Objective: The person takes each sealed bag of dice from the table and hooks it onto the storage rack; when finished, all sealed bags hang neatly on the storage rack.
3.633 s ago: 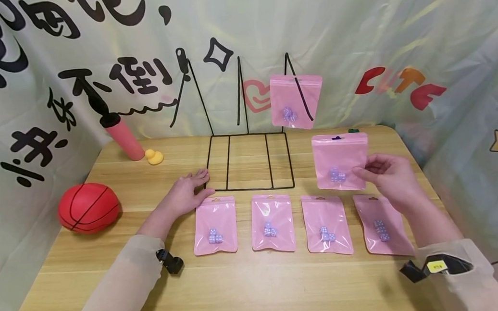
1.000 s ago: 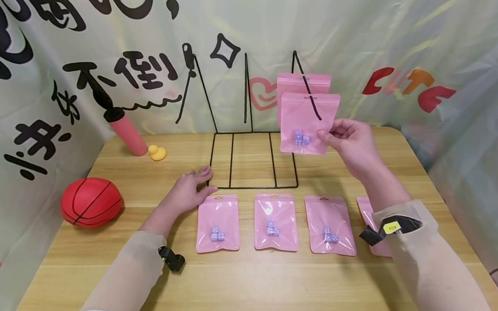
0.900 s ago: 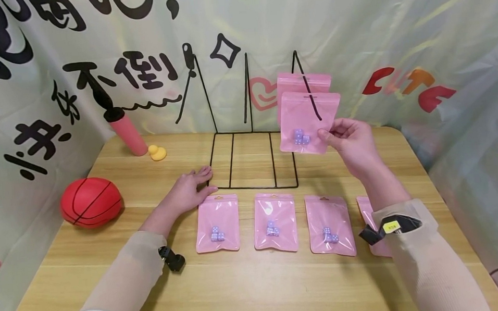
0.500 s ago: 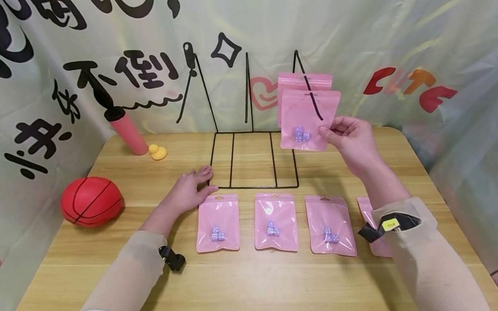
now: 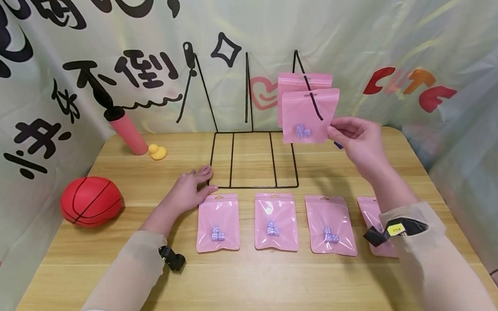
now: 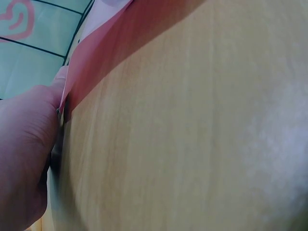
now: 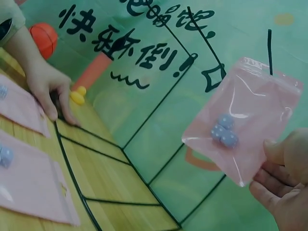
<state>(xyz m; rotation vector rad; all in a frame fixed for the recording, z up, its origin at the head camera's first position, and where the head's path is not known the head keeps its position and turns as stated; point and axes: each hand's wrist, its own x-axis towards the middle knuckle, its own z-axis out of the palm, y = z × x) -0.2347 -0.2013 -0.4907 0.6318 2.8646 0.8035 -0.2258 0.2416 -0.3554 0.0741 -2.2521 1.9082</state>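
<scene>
My right hand (image 5: 361,143) is at the lower right edge of a pink zip pouch (image 5: 310,108) with pale purple dice inside; its thumb and fingertips look loosened from it. The pouch hangs on the right prong of a black wire rack (image 5: 296,171), in front of another pink pouch (image 5: 285,83). In the right wrist view, the thumb and fingers (image 7: 274,151) stand slightly apart at the pouch's side (image 7: 240,110). My left hand (image 5: 188,191) rests with extended fingers on the left side of the rack's base.
Several pink dice pouches (image 5: 274,204) lie in a row on the wooden table (image 5: 258,289) before the rack. A red ball (image 5: 92,201), a yellow duck (image 5: 157,152) and a pink cylinder (image 5: 128,135) stand left. A printed curtain (image 5: 334,14) hangs behind.
The right hand carried the pouch up from above the table to the rack's right prong, then moved slightly right as its fingers loosened. The left hand stayed at the base.
</scene>
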